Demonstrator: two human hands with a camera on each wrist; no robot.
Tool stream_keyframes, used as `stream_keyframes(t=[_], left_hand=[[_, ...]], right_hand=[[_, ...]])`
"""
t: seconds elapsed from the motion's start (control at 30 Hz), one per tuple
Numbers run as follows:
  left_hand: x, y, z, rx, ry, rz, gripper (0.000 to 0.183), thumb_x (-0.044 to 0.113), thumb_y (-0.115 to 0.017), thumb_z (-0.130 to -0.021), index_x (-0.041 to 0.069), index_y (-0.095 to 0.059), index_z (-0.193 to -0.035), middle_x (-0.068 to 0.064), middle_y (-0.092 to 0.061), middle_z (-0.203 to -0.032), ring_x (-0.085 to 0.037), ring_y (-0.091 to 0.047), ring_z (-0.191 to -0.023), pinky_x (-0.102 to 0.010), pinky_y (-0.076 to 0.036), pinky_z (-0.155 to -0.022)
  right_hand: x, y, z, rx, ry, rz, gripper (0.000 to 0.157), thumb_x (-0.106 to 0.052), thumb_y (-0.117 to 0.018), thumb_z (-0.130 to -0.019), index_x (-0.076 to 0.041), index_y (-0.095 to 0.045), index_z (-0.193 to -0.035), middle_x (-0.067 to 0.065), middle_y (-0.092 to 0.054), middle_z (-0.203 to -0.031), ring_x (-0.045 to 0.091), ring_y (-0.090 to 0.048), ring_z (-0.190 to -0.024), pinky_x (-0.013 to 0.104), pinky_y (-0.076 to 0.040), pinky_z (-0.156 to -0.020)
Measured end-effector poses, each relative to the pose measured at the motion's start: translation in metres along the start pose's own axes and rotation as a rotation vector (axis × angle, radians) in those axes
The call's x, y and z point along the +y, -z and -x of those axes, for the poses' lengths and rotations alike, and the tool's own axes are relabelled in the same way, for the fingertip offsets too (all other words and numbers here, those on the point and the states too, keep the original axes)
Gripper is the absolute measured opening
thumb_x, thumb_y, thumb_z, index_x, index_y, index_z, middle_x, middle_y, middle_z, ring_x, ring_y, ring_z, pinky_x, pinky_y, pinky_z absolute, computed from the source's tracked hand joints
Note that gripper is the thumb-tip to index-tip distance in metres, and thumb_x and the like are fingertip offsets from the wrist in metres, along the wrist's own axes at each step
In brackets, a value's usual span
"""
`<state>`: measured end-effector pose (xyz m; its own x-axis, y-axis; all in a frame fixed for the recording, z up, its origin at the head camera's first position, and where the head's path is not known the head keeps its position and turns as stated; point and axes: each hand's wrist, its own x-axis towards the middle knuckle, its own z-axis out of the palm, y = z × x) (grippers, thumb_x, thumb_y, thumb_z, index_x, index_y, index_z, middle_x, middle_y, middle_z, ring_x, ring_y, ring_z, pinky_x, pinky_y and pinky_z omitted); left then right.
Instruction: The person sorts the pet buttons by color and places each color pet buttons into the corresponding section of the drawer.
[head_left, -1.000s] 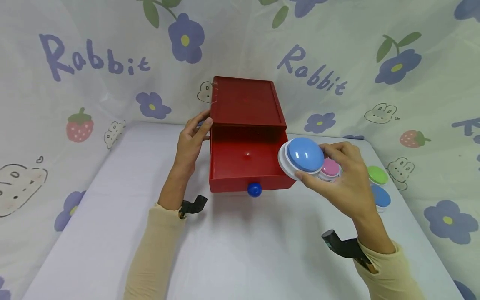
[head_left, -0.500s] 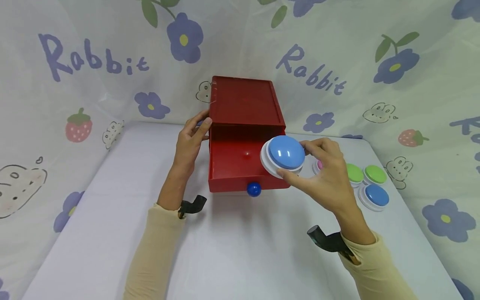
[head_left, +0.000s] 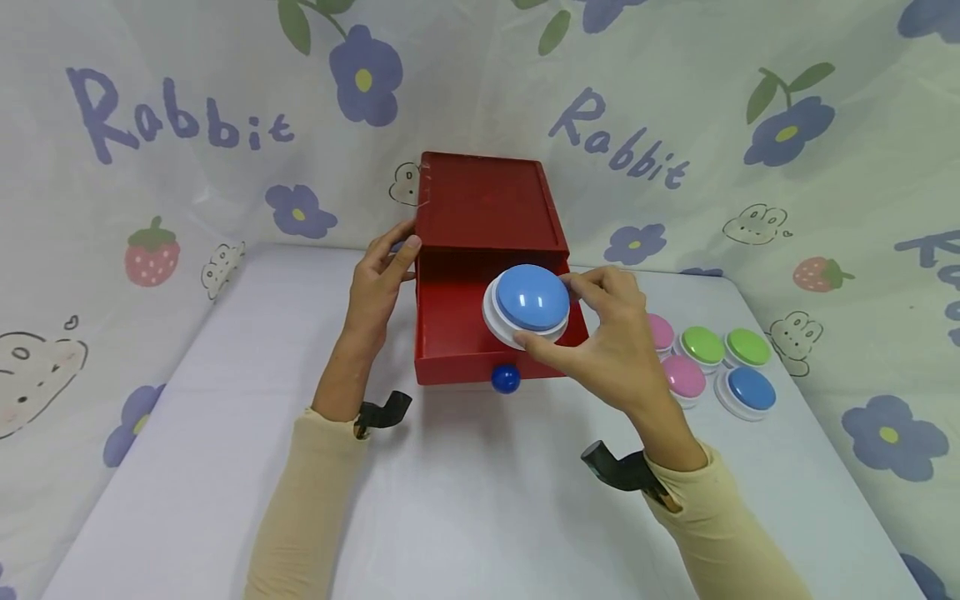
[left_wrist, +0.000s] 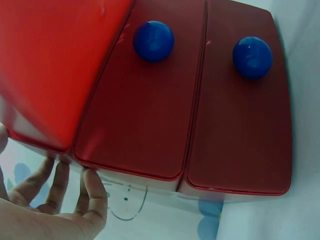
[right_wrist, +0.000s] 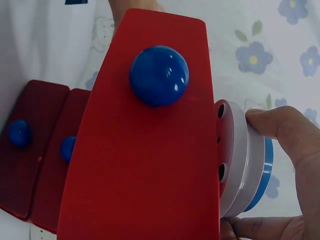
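The dark red, box-shaped cabinet (head_left: pixel 491 204) stands with its bright red rectangular top drawer (head_left: pixel 453 325) pulled out. The left hand (head_left: pixel 375 282) rests with relaxed fingers against the cabinet's left side. The right hand (head_left: pixel 613 337), fingers and thumb clamped on a round white button with a glossy blue dome (head_left: pixel 534 298), has shifted leftward, apparently bringing it over the drawer's interior, not yet set down.
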<state>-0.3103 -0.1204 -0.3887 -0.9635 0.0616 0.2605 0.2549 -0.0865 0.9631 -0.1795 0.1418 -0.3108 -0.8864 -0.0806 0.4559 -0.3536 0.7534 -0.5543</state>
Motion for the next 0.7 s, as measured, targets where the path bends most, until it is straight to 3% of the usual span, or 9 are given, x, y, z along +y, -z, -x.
stream_keyframes(t=[0.27,0.43,0.7], left_hand=[[0.0,0.001,0.0,-0.002,-0.003,-0.006,0.055,0.045,-0.06,-0.098,0.023,-0.051,-0.148,0.0,-0.044,-0.146,-0.021,-0.051,-0.122,-0.035,-0.047,-0.096],[0.002,0.001,0.001,0.002,-0.006,-0.011,0.054,0.045,-0.06,-0.098,0.023,-0.052,-0.147,0.0,-0.045,-0.145,-0.021,-0.052,-0.122,-0.033,-0.049,-0.095],[0.0,0.0,0.001,-0.001,-0.01,-0.022,0.055,0.045,-0.059,-0.098,0.023,-0.051,-0.148,0.0,-0.044,-0.145,-0.021,-0.052,-0.123,-0.034,-0.049,-0.096]], right_hand=[[-0.007,-0.013,-0.007,-0.005,0.031,-0.039,0.074,-0.034,-0.093,-0.066,-0.001,-0.065,-0.126,0.01,-0.053,-0.116,0.023,-0.041,-0.12,0.048,-0.048,-0.087],[-0.011,-0.019,-0.011,0.005,0.079,-0.048,0.073,-0.034,-0.093,-0.066,0.001,-0.066,-0.124,0.011,-0.054,-0.114,0.023,-0.042,-0.118,0.047,-0.039,-0.091],[-0.014,-0.029,-0.015,0.01,0.112,-0.04,0.072,-0.036,-0.092,-0.067,0.002,-0.066,-0.123,0.01,-0.055,-0.112,0.023,-0.042,-0.117,0.046,-0.035,-0.091]])
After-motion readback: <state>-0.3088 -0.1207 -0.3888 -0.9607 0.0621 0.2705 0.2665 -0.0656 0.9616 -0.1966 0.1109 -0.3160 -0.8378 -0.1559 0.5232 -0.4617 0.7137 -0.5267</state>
